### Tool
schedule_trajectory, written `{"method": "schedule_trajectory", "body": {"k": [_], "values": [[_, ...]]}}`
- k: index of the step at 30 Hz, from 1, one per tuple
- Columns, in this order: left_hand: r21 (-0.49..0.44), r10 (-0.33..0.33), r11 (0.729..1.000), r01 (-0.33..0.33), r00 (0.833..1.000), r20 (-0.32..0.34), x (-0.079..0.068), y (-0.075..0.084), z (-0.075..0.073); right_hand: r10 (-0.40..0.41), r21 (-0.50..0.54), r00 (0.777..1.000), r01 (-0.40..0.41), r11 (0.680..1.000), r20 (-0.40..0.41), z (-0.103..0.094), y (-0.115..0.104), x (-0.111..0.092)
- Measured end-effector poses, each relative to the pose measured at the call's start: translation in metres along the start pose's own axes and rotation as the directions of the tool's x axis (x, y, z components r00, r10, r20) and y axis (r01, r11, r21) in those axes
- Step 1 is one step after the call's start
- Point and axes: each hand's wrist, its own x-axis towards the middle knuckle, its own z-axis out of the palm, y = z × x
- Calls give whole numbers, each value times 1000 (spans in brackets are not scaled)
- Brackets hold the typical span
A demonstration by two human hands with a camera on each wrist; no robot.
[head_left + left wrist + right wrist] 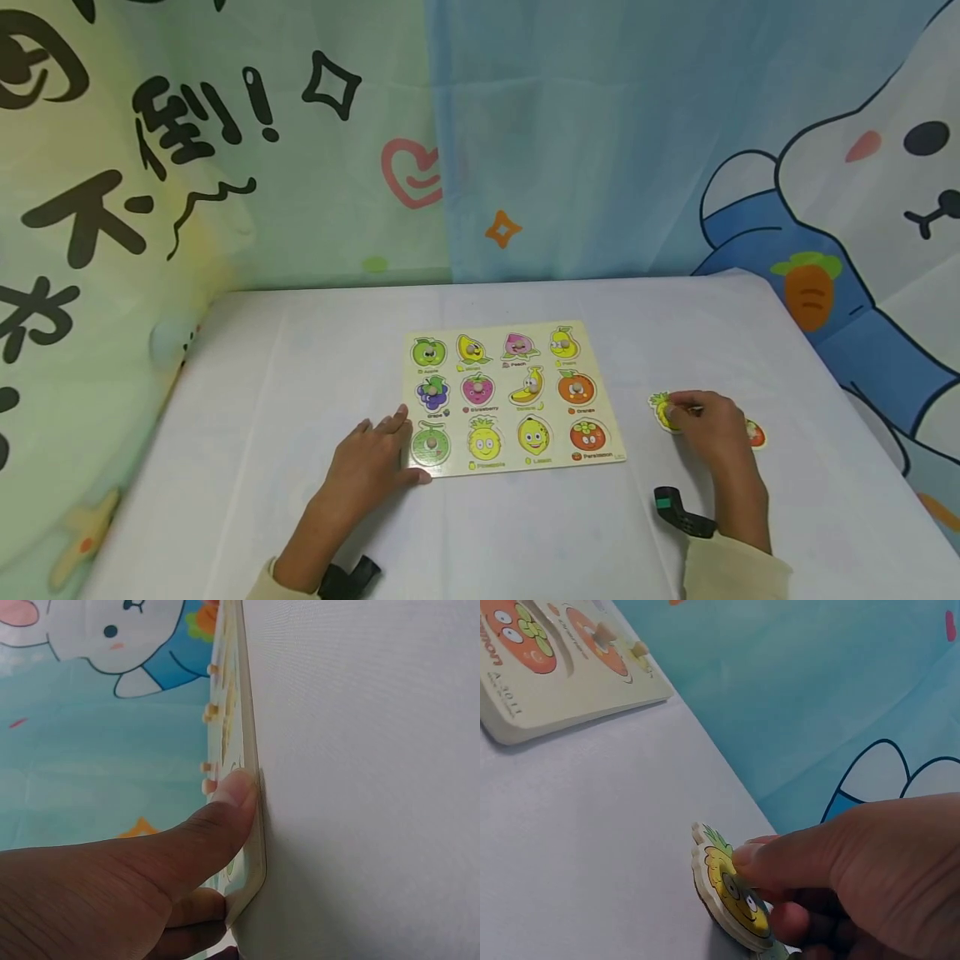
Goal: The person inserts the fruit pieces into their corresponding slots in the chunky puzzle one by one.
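A cream wooden fruit puzzle board [517, 406] lies on the table, with printed fruits in rows. My left hand [375, 454] holds its near-left corner, thumb on the front edge and fingers along the left side; in the left wrist view the thumb [236, 791] presses that edge. Right of the board, my right hand [708, 425] pinches a pineapple puzzle piece [662, 411]. That piece is tilted in the right wrist view, its yellow face and green leaves showing. Partly hidden behind the hand is a red round fruit piece [755, 433].
Small wooden knobs [210, 711] stand up from the board's fruits. A white cloth [525, 533] covers the table. Behind it hangs a printed cartoon curtain [585, 167]. Each wrist wears a black device, such as the right one [682, 512].
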Motion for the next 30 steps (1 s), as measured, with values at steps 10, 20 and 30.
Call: {"method": "schedule_trajectory", "body": {"k": [10, 20, 30], "values": [[0, -11, 1000, 11, 1000, 15, 1, 0, 0, -12, -77, 999, 16, 997, 48, 0, -2, 0], [-7, -15, 1000, 15, 1000, 13, 1, 1, 0, -110, -8, 993, 110, 994, -41, 0, -17, -6], [-6, -1, 1000, 1, 1000, -10, 1, 1, -1, -210, 58, 971, 218, 974, -114, 17, -40, -12]]}}
